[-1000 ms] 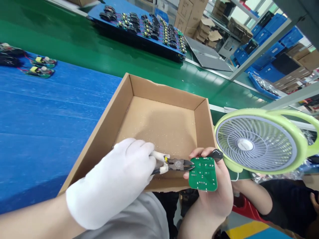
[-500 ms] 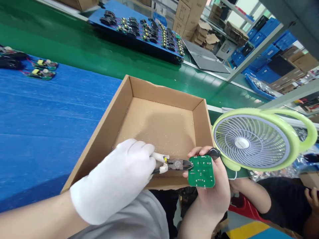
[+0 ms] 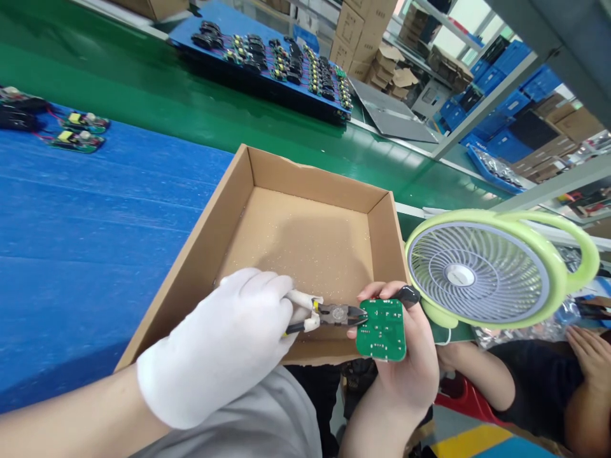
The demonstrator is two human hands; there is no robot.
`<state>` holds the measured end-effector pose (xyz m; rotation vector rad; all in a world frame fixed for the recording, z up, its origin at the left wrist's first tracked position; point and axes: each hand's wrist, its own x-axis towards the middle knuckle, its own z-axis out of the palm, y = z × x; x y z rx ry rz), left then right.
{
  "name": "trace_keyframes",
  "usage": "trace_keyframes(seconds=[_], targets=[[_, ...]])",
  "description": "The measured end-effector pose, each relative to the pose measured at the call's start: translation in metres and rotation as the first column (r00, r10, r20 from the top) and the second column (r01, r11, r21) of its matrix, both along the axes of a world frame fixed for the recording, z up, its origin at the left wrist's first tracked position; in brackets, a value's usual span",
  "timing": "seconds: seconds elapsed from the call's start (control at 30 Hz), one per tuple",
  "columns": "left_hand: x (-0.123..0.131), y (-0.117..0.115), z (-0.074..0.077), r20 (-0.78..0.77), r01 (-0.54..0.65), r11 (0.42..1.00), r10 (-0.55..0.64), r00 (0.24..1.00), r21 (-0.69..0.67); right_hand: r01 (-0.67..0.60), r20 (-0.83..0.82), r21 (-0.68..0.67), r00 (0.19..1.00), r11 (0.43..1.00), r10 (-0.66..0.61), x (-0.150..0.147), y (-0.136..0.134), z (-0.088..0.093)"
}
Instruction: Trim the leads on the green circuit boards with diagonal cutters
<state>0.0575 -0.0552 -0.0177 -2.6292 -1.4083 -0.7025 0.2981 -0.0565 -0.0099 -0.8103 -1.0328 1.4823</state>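
My left hand [image 3: 229, 340], in a white glove, is wrapped round the pale-sleeved handles of diagonal cutters [image 3: 338, 315]. Their jaw tips meet the left edge area of a green circuit board [image 3: 380, 331], where small solder points and pins dot the upward face. Bare fingers of my right hand [image 3: 415, 356] grip the board from its far side and right edge. A glossy black piece [image 3: 408, 295] covers or sits at the right thumb; I cannot tell which. Both hands are over the near side of a shallow cardboard box [image 3: 315, 175] with tiny bits scattered on its floor.
A lime-green fan [image 3: 480, 273] stands right of the box. Wired circuit boards [image 3: 79, 140] lie on the blue mat [image 3: 119, 210] at left. Across the green belt [image 3: 143, 95], a blue board [image 3: 267, 70] bears rows of assemblies. Another person's arm [image 3: 482, 375] is at lower right.
The circuit board and my right hand have shifted slightly left. The cutters stay at the board's left edge, with a wider gap showing between their handles. The other person's hand has moved.
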Motion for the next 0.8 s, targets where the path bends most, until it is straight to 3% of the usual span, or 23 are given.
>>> trace_keyframes(seconds=[0.23, 0.63, 0.8], targets=[[-0.001, 0.001, 0.000, 0.039, -0.029, 0.999, 0.030, 0.999, -0.023, 0.137, -0.078, -0.036, 0.987, 0.990, -0.139, -0.015, 0.000, 0.008], [-0.002, 0.001, -0.005, 0.073, -0.135, 0.988, 0.140, 0.987, -0.069, 0.162, -0.070, -0.011, 0.984, 0.987, -0.162, -0.013, 0.003, 0.005], [0.000, 0.004, 0.001, 0.104, -0.148, 0.983, 0.160, 0.982, -0.113, 0.171, -0.006, 0.018, 0.985, 0.985, -0.171, -0.012, 0.003, 0.003]])
